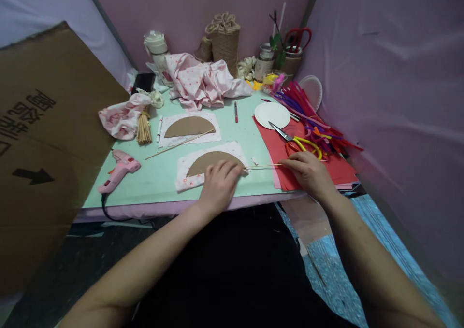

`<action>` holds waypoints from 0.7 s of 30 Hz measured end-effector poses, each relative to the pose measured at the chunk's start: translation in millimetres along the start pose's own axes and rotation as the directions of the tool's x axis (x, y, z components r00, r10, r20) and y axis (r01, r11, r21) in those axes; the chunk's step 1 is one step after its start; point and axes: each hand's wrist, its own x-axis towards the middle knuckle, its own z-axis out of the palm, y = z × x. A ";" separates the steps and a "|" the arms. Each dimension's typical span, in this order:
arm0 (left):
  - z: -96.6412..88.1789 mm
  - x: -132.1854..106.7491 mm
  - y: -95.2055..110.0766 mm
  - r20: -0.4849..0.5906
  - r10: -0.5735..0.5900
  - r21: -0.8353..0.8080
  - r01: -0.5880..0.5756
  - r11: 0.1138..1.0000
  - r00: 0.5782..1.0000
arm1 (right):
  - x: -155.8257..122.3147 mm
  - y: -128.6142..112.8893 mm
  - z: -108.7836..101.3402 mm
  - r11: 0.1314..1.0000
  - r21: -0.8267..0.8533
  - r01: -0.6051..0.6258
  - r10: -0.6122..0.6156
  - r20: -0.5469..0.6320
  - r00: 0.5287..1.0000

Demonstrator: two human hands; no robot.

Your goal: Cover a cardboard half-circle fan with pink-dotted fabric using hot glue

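My left hand [219,185] lies with fingers curled on the near brown cardboard half-circle [213,160], which rests on a piece of floral fabric [184,177]. My right hand [308,171] pinches the end of a thin wooden stick [263,166] that lies across the table toward the half-circle. A second cardboard half-circle [189,126] sits on white fabric farther back, with another thin stick [177,145] lying beside it.
Yellow-handled scissors [297,141] lie on red paper sheets [275,147] by a white paper disc [271,115]. A pink glue gun [119,169], a bundle of sticks [144,129], crumpled fabric [203,81], twine rolls [224,40], pipe cleaners [304,110] and a large cardboard box [39,139] surround the green mat [159,173].
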 end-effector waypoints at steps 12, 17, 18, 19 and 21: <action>-7.3 -10.4 -22.3 0.003 0.197 -0.046 -0.197 0.979 0.980 | -6.1 -24.8 -3.4 0.999 0.029 -0.018 0.018 -0.009 1.000; -8.3 -5.6 -13.8 0.063 0.037 -0.039 -0.035 0.999 0.997 | -11.0 -22.0 -0.5 0.995 0.041 -0.090 0.090 -0.002 0.996; -8.0 -2.7 -11.0 0.078 -0.027 -0.022 0.028 0.999 0.997 | -11.5 -20.7 0.2 0.994 0.044 -0.098 0.098 0.003 0.995; -7.6 0.3 -8.5 0.095 -0.085 -0.005 0.086 0.996 0.992 | -12.0 -19.5 0.8 0.993 0.049 -0.106 0.106 0.006 0.994; -6.6 5.8 -5.4 0.141 -0.158 0.013 0.158 0.987 0.977 | -12.7 -18.4 1.9 0.991 0.057 -0.117 0.117 0.007 0.993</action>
